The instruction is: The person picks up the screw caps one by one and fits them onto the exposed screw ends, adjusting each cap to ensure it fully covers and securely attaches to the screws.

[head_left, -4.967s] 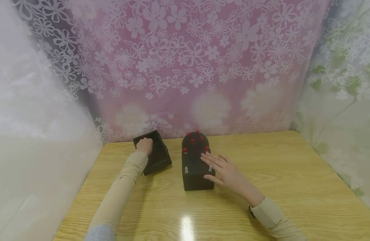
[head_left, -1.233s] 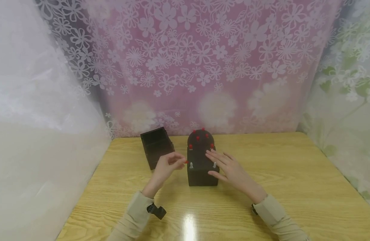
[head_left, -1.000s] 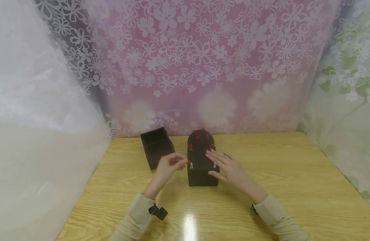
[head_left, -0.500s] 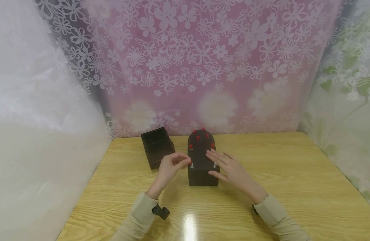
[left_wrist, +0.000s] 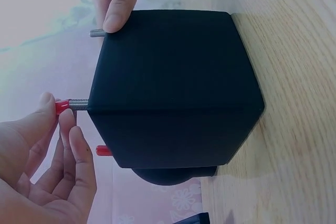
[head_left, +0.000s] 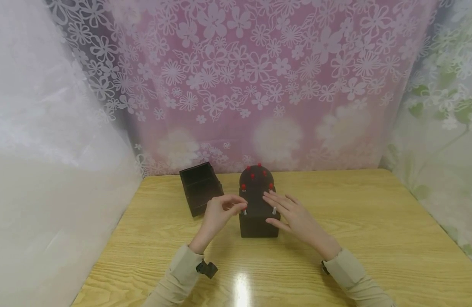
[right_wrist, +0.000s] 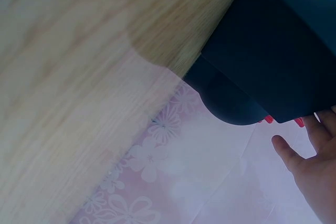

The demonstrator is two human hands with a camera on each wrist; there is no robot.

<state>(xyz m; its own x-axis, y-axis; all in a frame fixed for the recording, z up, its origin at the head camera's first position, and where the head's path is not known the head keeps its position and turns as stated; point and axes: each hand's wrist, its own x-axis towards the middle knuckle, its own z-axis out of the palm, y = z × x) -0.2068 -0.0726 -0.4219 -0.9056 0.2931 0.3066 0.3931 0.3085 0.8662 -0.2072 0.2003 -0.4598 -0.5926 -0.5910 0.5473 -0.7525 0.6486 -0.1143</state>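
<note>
My left hand (head_left: 219, 213) pinches a small red cap (left_wrist: 62, 106) between thumb and fingertips. In the left wrist view the cap sits at the outer end of a threaded metal stud (left_wrist: 79, 104), with bare thread showing below it. The stud rises from the front left corner of a black block (head_left: 259, 227) with a rounded back end. My right hand (head_left: 299, 221) rests its outstretched fingers on the block's top, beside a bare stud (head_left: 274, 210) at the front right corner. Several red caps (head_left: 243, 186) stand on the block's rear part.
Left of the block, a black open tray (head_left: 189, 200) lies askew near the table's back edge. Both stand on a wood-grain table (head_left: 359, 221). A pink flowered curtain (head_left: 228, 76) hangs behind, with pale sheets at both sides.
My left hand has left the black tray with the red cap and moved right to the block's front left stud, bringing the cap onto its end. The right hand has stayed on the block.
</note>
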